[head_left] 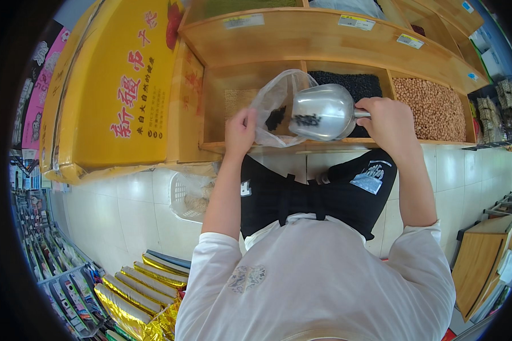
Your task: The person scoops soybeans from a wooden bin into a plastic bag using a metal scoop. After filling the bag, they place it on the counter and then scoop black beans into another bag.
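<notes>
My right hand [381, 120] is closed around the handle of a shiny metal scoop [331, 108]. The scoop is tilted to the left over the mouth of a clear plastic bag [261, 111], and a small heap of black beans [307, 120] lies in its front end. My left hand [240, 132] pinches the bag's left rim and holds the bag up. More dark beans [275, 118] show inside the bag. Behind the scoop is a bin of black beans [352, 83], partly hidden by the scoop and my right hand.
Right of it stands a bin of light brown beans or nuts [429, 108]; a pale grain bin [239, 99] is at left. A wooden shelf [324, 42] rises behind. A yellow carton [111, 85] flanks the left. A white basket [179, 196] and gold packages [131, 301] sit lower left.
</notes>
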Action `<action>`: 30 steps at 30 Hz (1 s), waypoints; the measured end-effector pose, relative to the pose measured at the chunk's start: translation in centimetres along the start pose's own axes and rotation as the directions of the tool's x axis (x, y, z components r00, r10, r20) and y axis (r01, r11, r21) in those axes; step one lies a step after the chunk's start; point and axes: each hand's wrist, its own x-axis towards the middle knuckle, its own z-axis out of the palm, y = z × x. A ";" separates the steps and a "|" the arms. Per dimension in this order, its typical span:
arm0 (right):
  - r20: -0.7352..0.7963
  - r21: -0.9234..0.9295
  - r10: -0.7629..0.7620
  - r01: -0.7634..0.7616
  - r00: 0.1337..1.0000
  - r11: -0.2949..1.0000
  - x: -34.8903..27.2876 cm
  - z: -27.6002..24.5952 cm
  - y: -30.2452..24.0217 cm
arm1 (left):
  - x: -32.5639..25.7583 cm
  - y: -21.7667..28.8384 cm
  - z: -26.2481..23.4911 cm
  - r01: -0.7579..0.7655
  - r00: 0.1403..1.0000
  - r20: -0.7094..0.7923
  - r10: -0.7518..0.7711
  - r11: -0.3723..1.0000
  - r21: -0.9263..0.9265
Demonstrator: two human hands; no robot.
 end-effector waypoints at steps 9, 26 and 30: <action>-0.022 0.334 0.323 -0.297 0.946 0.895 -4.9 0.7 8.4 | 0.0 -0.2 0.3 0.001 1.000 -0.020 -0.002 1.000 -0.021; 0.040 0.516 0.391 -0.354 0.920 0.780 1.2 15.6 9.1 | 0.1 -0.3 0.3 -0.020 0.999 -0.029 0.020 1.000 -0.022; 0.160 0.701 0.415 -0.399 0.896 0.591 0.3 16.5 11.3 | 0.1 -0.4 0.3 -0.020 0.999 -0.029 0.019 1.000 -0.022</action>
